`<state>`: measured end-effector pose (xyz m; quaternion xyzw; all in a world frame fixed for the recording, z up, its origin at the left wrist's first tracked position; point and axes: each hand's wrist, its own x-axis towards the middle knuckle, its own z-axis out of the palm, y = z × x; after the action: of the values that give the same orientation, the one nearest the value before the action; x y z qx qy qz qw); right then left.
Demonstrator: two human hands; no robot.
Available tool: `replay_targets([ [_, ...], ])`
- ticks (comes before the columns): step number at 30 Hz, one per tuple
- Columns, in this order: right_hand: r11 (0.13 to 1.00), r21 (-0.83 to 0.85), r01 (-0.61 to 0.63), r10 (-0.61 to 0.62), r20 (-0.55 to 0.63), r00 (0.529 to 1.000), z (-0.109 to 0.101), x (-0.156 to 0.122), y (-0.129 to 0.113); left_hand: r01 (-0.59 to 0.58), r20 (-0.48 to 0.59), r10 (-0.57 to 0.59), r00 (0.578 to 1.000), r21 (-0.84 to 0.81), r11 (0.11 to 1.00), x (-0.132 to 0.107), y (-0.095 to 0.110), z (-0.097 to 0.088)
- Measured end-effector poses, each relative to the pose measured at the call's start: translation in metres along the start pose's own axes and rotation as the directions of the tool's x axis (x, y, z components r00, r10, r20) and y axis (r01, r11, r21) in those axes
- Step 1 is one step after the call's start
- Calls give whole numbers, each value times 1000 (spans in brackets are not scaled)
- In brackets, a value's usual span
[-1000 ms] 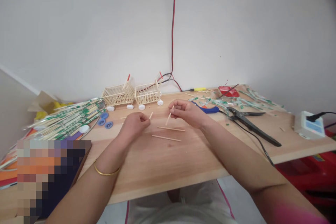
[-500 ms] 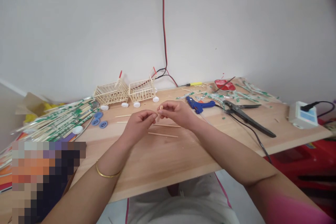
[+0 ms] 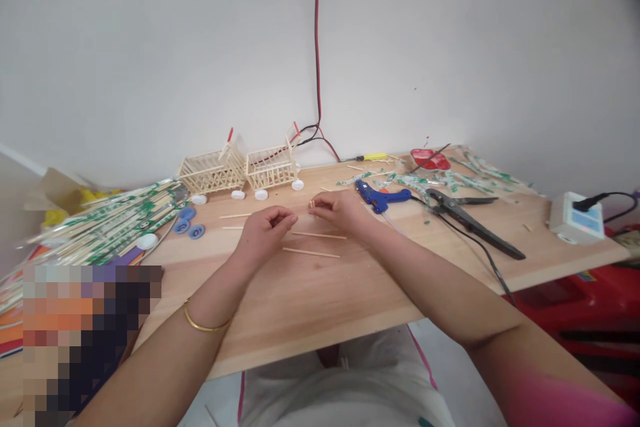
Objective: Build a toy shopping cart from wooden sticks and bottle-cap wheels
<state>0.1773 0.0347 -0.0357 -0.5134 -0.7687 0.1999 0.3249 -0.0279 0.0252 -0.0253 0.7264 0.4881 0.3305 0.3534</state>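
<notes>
Over the middle of the wooden table my right hand [image 3: 340, 210] pinches short wooden sticks [image 3: 312, 204], of which only the tips show past the fingers. Just left of it, a small gap away, is my left hand [image 3: 267, 233], its thumb and fingertips closed together; whatever they hold, if anything, is hidden. Beneath and around the hands lie long thin wooden sticks [image 3: 311, 253]. Behind them stand two small carts built of sticks, a left cart [image 3: 213, 173] and a right cart [image 3: 271, 170], both on white round wheels.
A blue glue gun [image 3: 383, 197], large dark pliers [image 3: 475, 223] and torn wrappers [image 3: 450, 180] lie to the right. A white power box [image 3: 577, 217] sits at the right edge. Wrapped chopsticks [image 3: 135, 220] and blue caps [image 3: 197, 231] lie left. Wooden table [image 3: 300, 307].
My hands have drawn apart slightly. The sticks, upright between both hands' fingers before, now show only as tips at my right fingertips. The view has shifted a little.
</notes>
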Motion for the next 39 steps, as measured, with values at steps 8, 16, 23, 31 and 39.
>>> replay_targets([
  [8,853,509,-117,126,18,992,4,-1,-4,-20,-14,20,1000,5,1000,-2,1,2],
  [16,716,666,-209,171,123,978,12,-6,-28,105,157,-74,985,-199,974,-6,9,3],
  [23,898,381,-220,177,143,974,5,-8,-11,231,205,-263,943,168,958,-1,7,-31],
  [31,994,-47,-103,112,293,950,-6,-15,0,214,184,-362,914,539,815,6,-13,-46],
  [39,996,-46,-76,88,360,929,-12,-16,-2,251,18,-356,934,675,693,6,0,-47],
])
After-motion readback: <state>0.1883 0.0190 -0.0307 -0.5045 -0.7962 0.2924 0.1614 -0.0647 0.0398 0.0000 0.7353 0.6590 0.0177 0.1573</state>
